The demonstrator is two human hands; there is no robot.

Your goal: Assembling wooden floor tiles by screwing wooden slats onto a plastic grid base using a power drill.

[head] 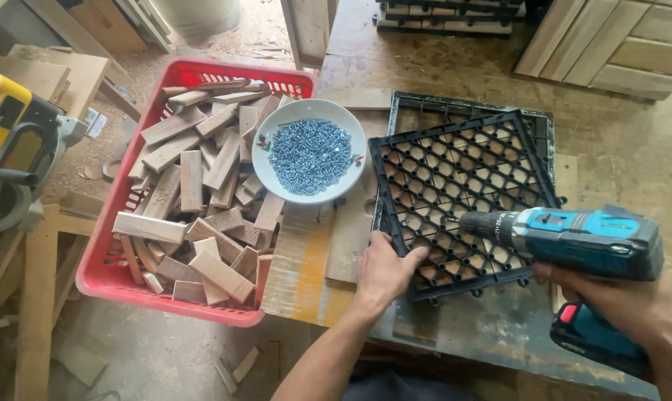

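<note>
A black plastic grid tile (462, 186) lies tilted on the workbench, on top of another grid frame (540, 126). My left hand (384, 271) grips the tile's near left corner, with the thumb on its edge. My right hand (633, 304) holds a blue and black cordless drill (573, 241), and its bit points left over the tile's near part. A white bowl (265, 160) full of silver screws (310, 156) rests on the right edge of a red basket.
The red plastic basket (98, 275) holds several short wood blocks (195, 215). A yellow power saw (13, 137) stands at the far left. Wooden slat tiles (611, 44) and stacked black grids (447, 18) lie at the back. Sawdust and offcuts cover the floor.
</note>
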